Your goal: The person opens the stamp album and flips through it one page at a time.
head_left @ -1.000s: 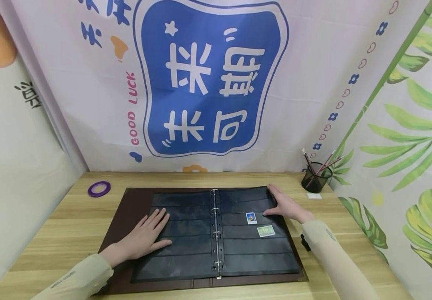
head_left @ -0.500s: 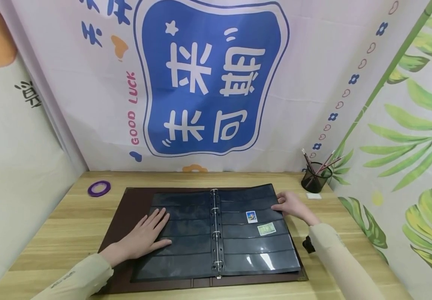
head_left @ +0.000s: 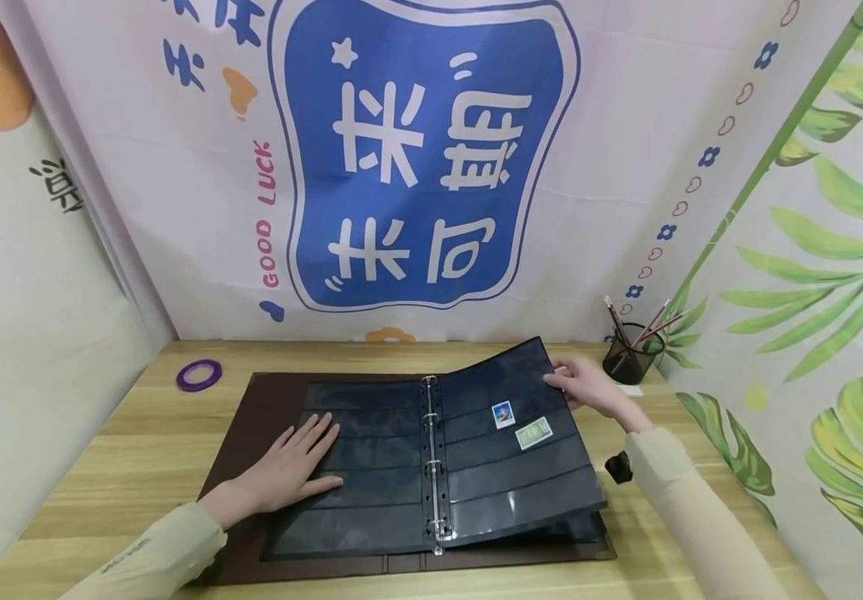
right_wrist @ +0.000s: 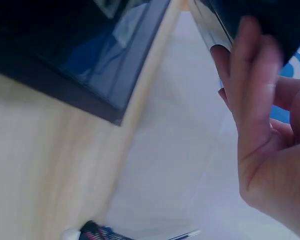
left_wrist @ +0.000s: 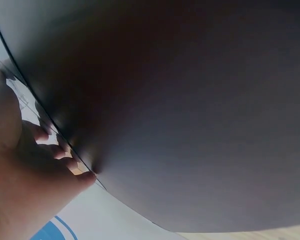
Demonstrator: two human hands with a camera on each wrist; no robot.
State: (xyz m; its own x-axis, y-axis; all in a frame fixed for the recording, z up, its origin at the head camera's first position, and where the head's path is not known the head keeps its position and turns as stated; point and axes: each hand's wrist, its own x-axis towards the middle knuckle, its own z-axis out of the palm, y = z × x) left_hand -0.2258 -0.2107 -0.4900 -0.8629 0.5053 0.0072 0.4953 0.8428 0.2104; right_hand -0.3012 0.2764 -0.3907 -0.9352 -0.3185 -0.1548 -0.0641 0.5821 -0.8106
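A dark ring binder (head_left: 232,433) lies open on the table. My left hand (head_left: 277,475) rests flat on its left black page (head_left: 379,454), fingers spread. My right hand (head_left: 592,390) pinches the outer edge of the right page (head_left: 476,492), which is lifted and tilted, its upper corner highest. That page holds a blue stamp (head_left: 502,414) and a green stamp (head_left: 534,432) in its pockets. Under it another black page shows near the lower right. In the right wrist view, the fingers (right_wrist: 255,85) are at the raised page's edge.
A purple tape roll (head_left: 199,375) lies at the back left. At the back right stands a black mesh cup (head_left: 630,358) with pencils, a white block (head_left: 631,389) beside it. A small black object (head_left: 618,467) sits right of the binder, by the right sleeve.
The right hand has gone from lying on the page's upper corner to pinching its edge, and has raised the page with both stamps. The left hand has stayed in place.
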